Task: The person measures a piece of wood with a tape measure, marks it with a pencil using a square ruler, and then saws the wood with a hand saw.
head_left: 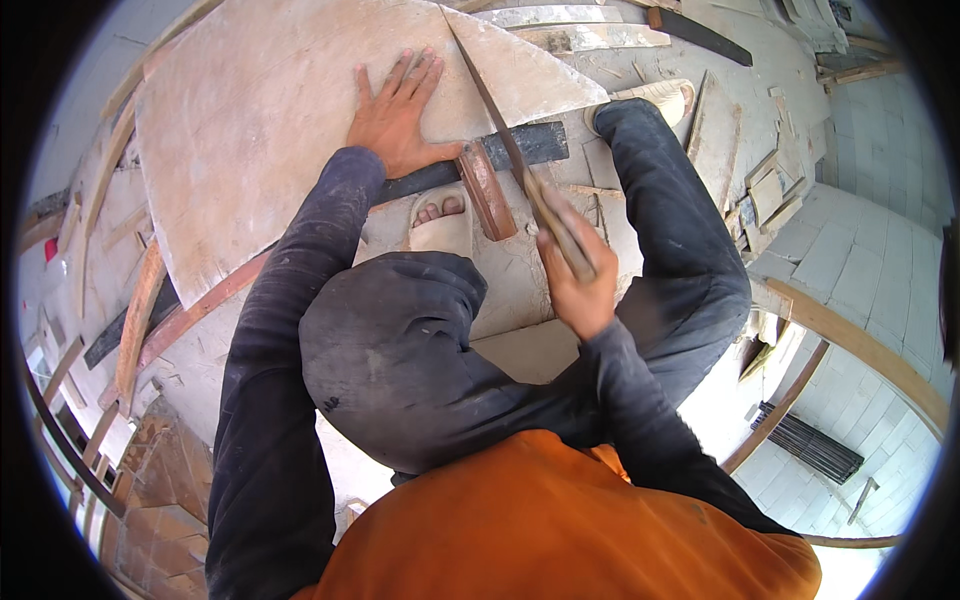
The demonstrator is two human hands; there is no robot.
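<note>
My left hand (396, 122) lies flat on a large, pale, dusty wooden board (250, 110), its fingers spread. In my right hand (580, 275) is the wooden handle of a handsaw (497, 112), with the fingers wrapped round it. The saw's long, narrow blade runs forward across the right part of the board. Whether its teeth sit in a cut, I cannot tell. Beside the blade, a short reddish-brown wood beam (487, 195) pokes out from the board's near edge. A dark plank (540, 143) crosses beneath the board.
My sandalled feet stand near the board, one (440, 225) close to the reddish beam. Another saw-like dark blade (700, 34) lies at the far right. Wood offcuts (770, 195) are piled to the right, and a dark metal grate (808, 442) lies lower right. Strips of timber (140, 310) lie left.
</note>
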